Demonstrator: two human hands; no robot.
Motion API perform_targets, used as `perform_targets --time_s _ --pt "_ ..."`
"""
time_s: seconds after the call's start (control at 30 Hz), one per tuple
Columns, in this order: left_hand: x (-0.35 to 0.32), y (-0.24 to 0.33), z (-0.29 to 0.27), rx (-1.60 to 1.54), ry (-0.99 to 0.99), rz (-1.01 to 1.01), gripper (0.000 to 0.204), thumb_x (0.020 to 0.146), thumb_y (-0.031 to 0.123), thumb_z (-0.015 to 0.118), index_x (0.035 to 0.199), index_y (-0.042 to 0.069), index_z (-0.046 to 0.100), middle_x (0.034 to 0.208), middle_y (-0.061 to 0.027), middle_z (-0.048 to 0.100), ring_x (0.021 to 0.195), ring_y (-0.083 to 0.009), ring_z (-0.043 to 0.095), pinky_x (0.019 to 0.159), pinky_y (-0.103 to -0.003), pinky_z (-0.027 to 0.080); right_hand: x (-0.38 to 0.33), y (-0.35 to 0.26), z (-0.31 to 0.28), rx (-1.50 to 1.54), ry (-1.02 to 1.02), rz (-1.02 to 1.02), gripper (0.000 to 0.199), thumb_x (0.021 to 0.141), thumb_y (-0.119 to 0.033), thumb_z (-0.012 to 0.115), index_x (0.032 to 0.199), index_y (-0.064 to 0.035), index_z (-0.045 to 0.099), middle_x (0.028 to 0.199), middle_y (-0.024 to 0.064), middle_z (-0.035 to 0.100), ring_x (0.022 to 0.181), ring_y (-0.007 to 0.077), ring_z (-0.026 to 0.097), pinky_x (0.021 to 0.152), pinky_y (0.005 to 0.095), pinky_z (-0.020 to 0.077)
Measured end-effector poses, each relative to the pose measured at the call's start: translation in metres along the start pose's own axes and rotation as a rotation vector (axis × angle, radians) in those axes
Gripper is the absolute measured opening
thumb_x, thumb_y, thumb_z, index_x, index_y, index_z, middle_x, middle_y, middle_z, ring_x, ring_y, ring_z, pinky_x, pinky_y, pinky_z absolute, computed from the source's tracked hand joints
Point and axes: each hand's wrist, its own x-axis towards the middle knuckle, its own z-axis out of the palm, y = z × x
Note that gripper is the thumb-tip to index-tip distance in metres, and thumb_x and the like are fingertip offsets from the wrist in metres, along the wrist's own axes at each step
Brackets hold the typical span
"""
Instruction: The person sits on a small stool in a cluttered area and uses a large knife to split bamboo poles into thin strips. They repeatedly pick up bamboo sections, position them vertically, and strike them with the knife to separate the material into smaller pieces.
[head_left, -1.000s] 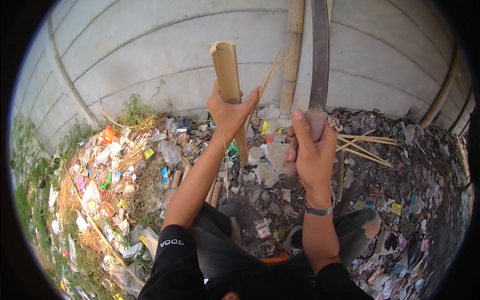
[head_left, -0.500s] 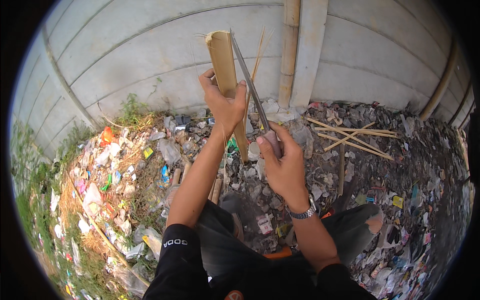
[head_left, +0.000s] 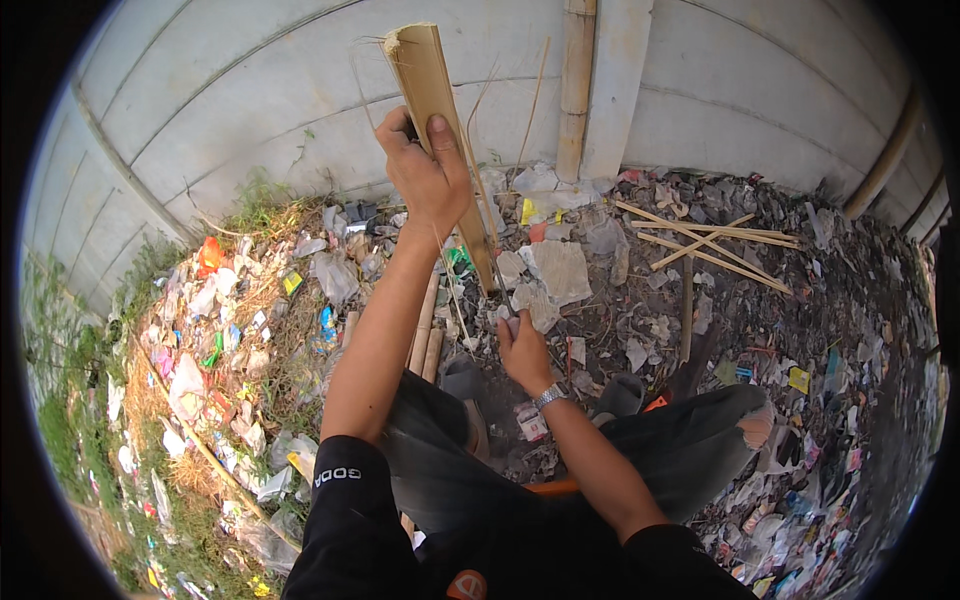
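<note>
A split length of bamboo [head_left: 420, 70] stands tilted in front of me, its frayed top end leaning left. My left hand [head_left: 432, 185] is wrapped round its upper half, thumb on the inner face. Low by the bamboo's bottom end, my right hand [head_left: 524, 352] grips a knife [head_left: 502, 285] by its handle. The blade points up beside the lower end of the bamboo; whether they touch I cannot tell. Thin loose fibres [head_left: 470, 125] stick out along the bamboo's right side.
Several thin bamboo strips [head_left: 715, 240] lie crossed on the littered ground at the right. More bamboo pieces [head_left: 424, 322] lie by my left leg. A concrete wall [head_left: 280, 90] closes off the far side, with an upright bamboo pole [head_left: 575, 95] against it. Weeds grow at the left.
My right hand has brought the knife down from the upper part of the bamboo to its bottom end. My left hand and the bamboo have shifted slightly up and left.
</note>
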Motion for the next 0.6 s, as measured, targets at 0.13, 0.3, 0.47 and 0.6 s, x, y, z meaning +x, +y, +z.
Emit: perform_targets --time_s 0.13,0.3,0.47,0.6 --pt "0.0 -0.01 0.012 -0.08 -0.034 -0.011 0.032 0.108 0.023 0.05 0.123 -0.003 0.036 0.105 -0.0187 0.061 0.086 -0.0202 0.064 0.072 -0.034 0.053 0.012 0.024 0.009 0.201 0.061 -0.085 0.043 0.101 -0.038 0.062 0.109 0.0038 0.058 0.084 0.0268 0.068 0.082 0.0458 0.068 0.072 0.0505 0.0516" --pt "0.064 0.021 0.019 -0.452 -0.006 -0.115 0.026 0.11 0.021 0.047 0.118 0.001 0.032 0.087 -0.0142 0.066 0.053 -0.0128 0.058 0.05 -0.025 0.048 0.03 -0.046 -0.077 0.212 -0.031 -0.103 0.044 0.097 -0.039 0.068 0.099 0.0046 0.063 0.082 0.0249 0.068 0.078 0.0415 0.068 0.071 0.0446 0.0516" --pt "0.164 0.094 0.034 -0.473 0.035 -0.02 0.032 0.107 0.017 0.049 0.128 -0.004 0.036 0.093 -0.0185 0.068 0.065 -0.0185 0.067 0.057 -0.03 0.054 0.02 -0.116 -0.184 0.114 0.085 -0.162 0.036 0.098 -0.032 0.069 0.098 0.0035 0.062 0.075 0.0217 0.066 0.072 0.0357 0.068 0.066 0.041 0.0506" --pt "0.209 0.126 0.036 -0.464 0.117 -0.057 0.037 0.107 0.019 0.047 0.131 -0.008 0.036 0.089 -0.0158 0.065 0.066 -0.0177 0.064 0.054 -0.028 0.054 0.01 -0.138 -0.184 0.083 0.171 -0.153 0.035 0.1 -0.031 0.066 0.101 0.0031 0.059 0.074 0.0224 0.066 0.073 0.04 0.068 0.065 0.0435 0.0514"
